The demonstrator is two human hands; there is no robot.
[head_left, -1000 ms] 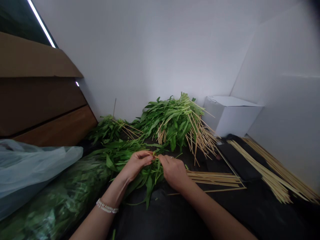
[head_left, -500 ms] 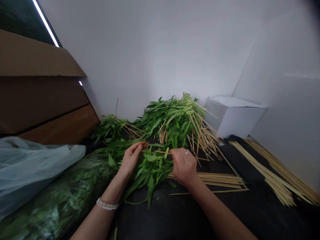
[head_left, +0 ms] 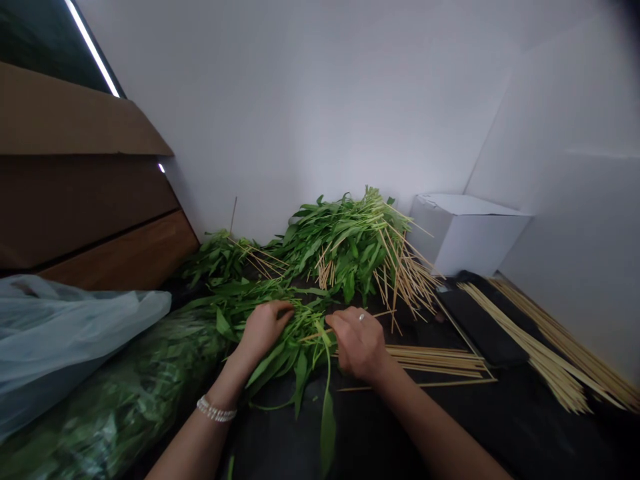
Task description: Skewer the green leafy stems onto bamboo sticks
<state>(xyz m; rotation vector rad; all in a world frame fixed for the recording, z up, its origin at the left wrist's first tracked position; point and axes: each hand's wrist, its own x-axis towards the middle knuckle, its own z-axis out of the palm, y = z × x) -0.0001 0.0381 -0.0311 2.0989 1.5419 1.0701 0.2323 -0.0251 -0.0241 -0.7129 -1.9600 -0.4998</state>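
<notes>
My right hand (head_left: pixel 360 341) is closed around a thin bamboo skewer (head_left: pixel 311 337) that points left, with a leafy green stem (head_left: pixel 323 331) across it near my fingers. A long leaf (head_left: pixel 327 427) hangs down from that stem. My left hand (head_left: pixel 267 327) pinches into the loose leafy greens (head_left: pixel 295 357) between the two hands; its fingertips are partly hidden among the stems. Just right of my right hand, loose bamboo skewers (head_left: pixel 435 360) lie on the black surface.
Behind, a heap of skewered greens (head_left: pixel 345 233) leans against the white wall. A white box (head_left: pixel 470 233) stands at right, near a black flat case (head_left: pixel 483 323) and more skewers (head_left: pixel 540 360). On the left are a plastic bag of greens (head_left: pixel 130 400) and a cardboard box (head_left: pixel 80 193).
My left hand has lowered into the loose greens and its fingers have curled in. My right hand has moved slightly left and down with the skewer. A long leaf now hangs from it.
</notes>
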